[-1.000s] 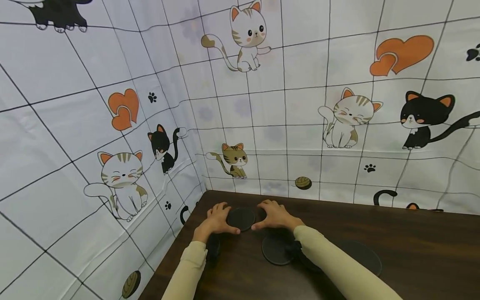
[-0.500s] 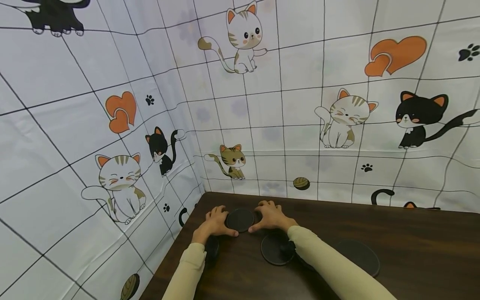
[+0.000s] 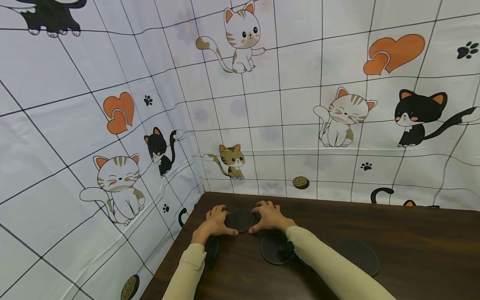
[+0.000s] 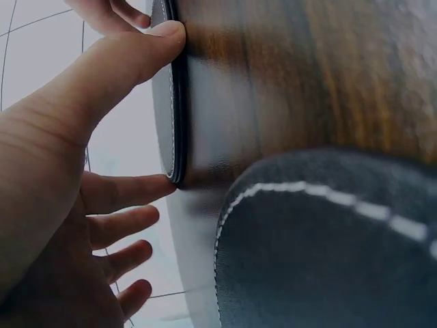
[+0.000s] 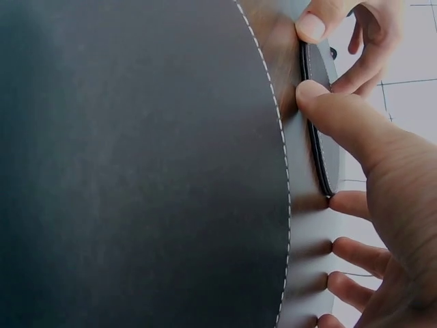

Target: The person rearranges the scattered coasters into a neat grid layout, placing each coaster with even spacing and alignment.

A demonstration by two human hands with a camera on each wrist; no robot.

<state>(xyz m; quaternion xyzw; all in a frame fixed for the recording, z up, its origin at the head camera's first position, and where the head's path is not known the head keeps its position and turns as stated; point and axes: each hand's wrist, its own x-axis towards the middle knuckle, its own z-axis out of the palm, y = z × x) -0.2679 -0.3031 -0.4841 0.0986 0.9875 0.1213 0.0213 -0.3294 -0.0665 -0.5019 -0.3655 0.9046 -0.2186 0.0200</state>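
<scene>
A round black leather coaster point(image 3: 240, 220) with white edge stitching lies on the dark wooden table, near its far left corner. My left hand point(image 3: 215, 223) holds it from the left, thumb on the near rim and index finger farther round. From the right, my right hand point(image 3: 271, 218) holds the same coaster with thumb and index fingertip at its rim. In the left wrist view, the rim of the coaster point(image 4: 179, 116) looks layered; whether it is a stack I cannot tell. The right hand's other fingers are spread, their tips down at the table in the right wrist view.
Another round dark coaster point(image 3: 275, 252) lies nearer, beside the right forearm. A larger dark round mat point(image 3: 358, 256) lies to the right, partly behind the sleeve. A dark stitched piece point(image 3: 211, 246) sits by the left wrist. White cat-print cloth point(image 3: 262, 108) hangs behind the table point(image 3: 423, 246).
The head view has shifted slightly. Both hands have stayed around the coaster, with the right hand slightly closer to it than a second ago.
</scene>
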